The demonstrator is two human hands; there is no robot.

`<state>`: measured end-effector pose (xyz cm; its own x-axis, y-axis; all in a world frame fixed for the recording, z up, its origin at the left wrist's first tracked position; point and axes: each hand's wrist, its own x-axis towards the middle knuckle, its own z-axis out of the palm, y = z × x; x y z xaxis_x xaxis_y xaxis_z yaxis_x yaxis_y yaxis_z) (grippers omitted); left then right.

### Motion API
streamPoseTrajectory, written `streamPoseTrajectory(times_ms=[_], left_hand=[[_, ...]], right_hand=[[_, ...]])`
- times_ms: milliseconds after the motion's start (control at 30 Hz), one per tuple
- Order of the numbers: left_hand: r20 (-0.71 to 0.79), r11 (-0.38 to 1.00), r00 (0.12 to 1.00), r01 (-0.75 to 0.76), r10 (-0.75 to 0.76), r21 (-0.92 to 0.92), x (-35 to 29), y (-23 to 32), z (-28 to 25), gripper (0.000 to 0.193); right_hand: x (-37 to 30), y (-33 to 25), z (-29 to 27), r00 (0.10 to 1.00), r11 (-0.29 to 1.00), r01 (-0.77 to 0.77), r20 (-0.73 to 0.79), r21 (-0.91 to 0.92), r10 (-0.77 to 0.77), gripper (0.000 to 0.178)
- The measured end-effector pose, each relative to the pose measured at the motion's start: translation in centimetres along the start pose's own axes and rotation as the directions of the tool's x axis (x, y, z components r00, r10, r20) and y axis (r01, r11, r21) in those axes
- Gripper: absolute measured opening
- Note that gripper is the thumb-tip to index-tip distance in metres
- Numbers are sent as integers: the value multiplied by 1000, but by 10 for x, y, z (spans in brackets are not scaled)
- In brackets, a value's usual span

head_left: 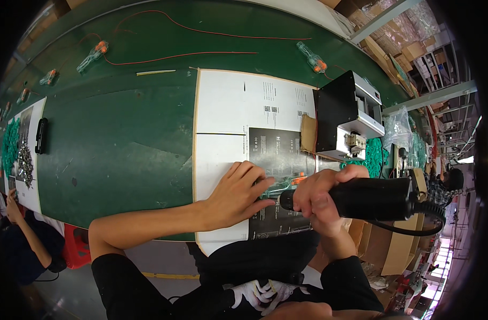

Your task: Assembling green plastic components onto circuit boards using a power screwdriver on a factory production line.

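While lying on the white card (222, 106) at the desk's (121, 144) near edge, a clear green part (280, 184) with orange ends is being pressed down by the left hand (238, 194), fingers spread flat; the right hand (321, 200) is gripping a black power screwdriver (369, 199), fist closed round it, just beside the part

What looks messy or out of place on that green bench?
Loose red wires trail across the far side, and a few clear plastic pieces with orange ends lie scattered singly. Otherwise nothing looks spilled or broken.
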<state>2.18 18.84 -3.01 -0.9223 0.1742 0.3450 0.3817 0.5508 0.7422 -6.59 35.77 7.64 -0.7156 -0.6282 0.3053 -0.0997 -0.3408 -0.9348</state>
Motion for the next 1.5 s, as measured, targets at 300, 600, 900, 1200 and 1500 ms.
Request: streamPoseTrajectory(times_ms=[300,600,900,1200,1500], left_hand=[[-62,984,990,-132,125,-122,-7,-4,2,19],[-49,976,988,-153,147,-155,-6,-4,-1,25],[53,997,996,67,-66,-36,-8,2,-3,37],[55,999,998,26,-28,36,-11,1,-3,30],[53,996,999,-8,3,94,-13,5,-5,30]], right_hand=[[-2,-8,4,999,996,27,-32,85,-25,48],[-8,-10,6,999,998,16,-31,62,-14,49],[-12,3,1,999,996,46,-13,-70,-47,50],[0,12,18,984,964,116,159,-238,-79,44],[-6,17,16,979,956,112,194,-272,-60,45]])
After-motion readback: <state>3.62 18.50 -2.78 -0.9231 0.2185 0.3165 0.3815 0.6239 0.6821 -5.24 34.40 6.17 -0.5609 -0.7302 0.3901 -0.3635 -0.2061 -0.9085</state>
